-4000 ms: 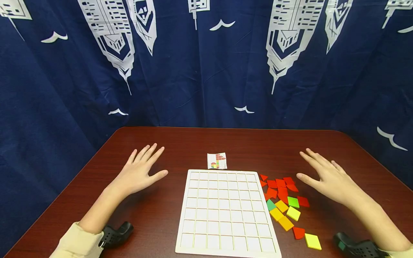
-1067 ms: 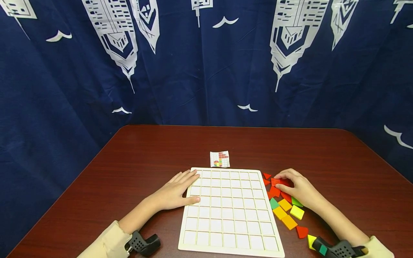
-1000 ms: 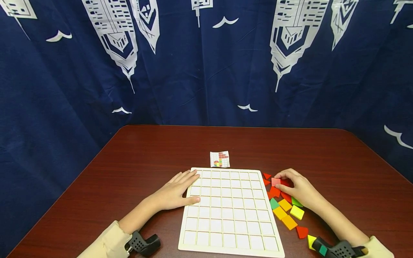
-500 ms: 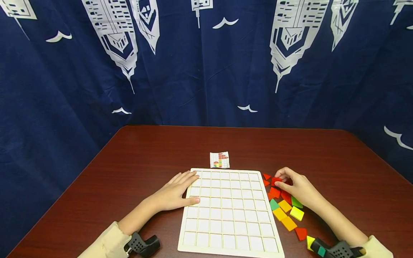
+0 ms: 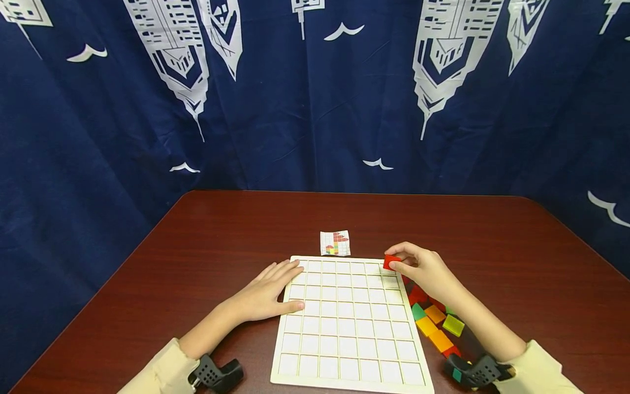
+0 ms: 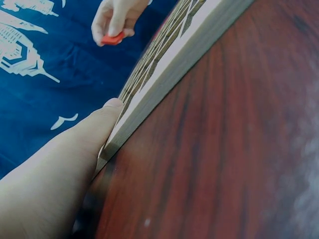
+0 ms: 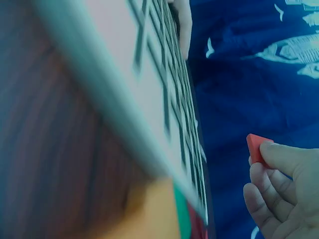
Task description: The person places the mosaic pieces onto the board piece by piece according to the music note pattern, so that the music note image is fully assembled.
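Observation:
My right hand (image 5: 423, 268) pinches a red square tile (image 5: 390, 262) between thumb and fingers, above the far right corner of the white grid board (image 5: 344, 323). In the right wrist view the red tile (image 7: 256, 148) stands clear of the board's surface. With fingers straight, my left hand (image 5: 270, 293) rests on the board's left edge; its thumb (image 6: 110, 107) lies on the rim in the left wrist view. The board's squares hold no tiles.
Right of the board lie loose tiles: red (image 5: 417, 295), green (image 5: 418, 312), orange (image 5: 440, 340) and yellow (image 5: 453, 325). The right forearm partly covers them. A small paper card (image 5: 334, 243) with a coloured pattern lies beyond the board's far edge.
My right hand has lifted a red square tile from the pile and moved it left over the board's far right corner. The left hand, earlier raised, has stayed on the board's edge lately.

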Demonstrator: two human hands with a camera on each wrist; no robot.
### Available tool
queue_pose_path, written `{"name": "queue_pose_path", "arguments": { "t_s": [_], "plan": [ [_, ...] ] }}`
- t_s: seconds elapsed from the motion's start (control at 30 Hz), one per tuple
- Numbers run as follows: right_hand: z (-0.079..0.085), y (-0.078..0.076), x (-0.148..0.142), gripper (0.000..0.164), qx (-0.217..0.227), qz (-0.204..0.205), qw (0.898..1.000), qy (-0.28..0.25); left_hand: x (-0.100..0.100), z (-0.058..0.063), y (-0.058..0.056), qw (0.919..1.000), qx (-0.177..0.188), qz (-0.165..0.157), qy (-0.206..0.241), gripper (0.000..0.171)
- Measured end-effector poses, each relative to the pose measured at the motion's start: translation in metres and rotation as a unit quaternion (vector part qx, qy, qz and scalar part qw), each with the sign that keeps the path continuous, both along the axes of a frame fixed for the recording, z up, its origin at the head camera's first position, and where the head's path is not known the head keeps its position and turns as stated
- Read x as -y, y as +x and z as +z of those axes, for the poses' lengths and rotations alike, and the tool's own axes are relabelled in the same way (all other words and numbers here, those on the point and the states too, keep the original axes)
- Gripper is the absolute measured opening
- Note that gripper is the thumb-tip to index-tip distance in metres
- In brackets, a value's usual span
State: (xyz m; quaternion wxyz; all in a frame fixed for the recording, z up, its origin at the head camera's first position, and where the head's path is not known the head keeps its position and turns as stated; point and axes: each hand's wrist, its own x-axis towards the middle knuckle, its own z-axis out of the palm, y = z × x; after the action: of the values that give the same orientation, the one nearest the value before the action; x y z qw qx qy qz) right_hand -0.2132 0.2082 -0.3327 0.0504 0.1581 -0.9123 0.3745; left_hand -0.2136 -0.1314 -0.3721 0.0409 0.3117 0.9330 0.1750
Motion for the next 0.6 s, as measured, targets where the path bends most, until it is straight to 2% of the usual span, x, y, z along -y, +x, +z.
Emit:
{"name": "queue_pose_path", "arguments": {
  "t_s": [0.27,0.6],
  "plan": [
    [-0.002,-0.015,0.039,0.022,0.027,0.043,0.998,-0.023,0.0,0.001,0.001,1.0,0.005,0.002,0.0,0.078],
    [-0.017,-0.03,0.062,0.021,0.073,0.047,0.995,-0.056,0.001,0.0,0.0,1.0,0.001,0.0,0.005,0.078]
  ]
}}
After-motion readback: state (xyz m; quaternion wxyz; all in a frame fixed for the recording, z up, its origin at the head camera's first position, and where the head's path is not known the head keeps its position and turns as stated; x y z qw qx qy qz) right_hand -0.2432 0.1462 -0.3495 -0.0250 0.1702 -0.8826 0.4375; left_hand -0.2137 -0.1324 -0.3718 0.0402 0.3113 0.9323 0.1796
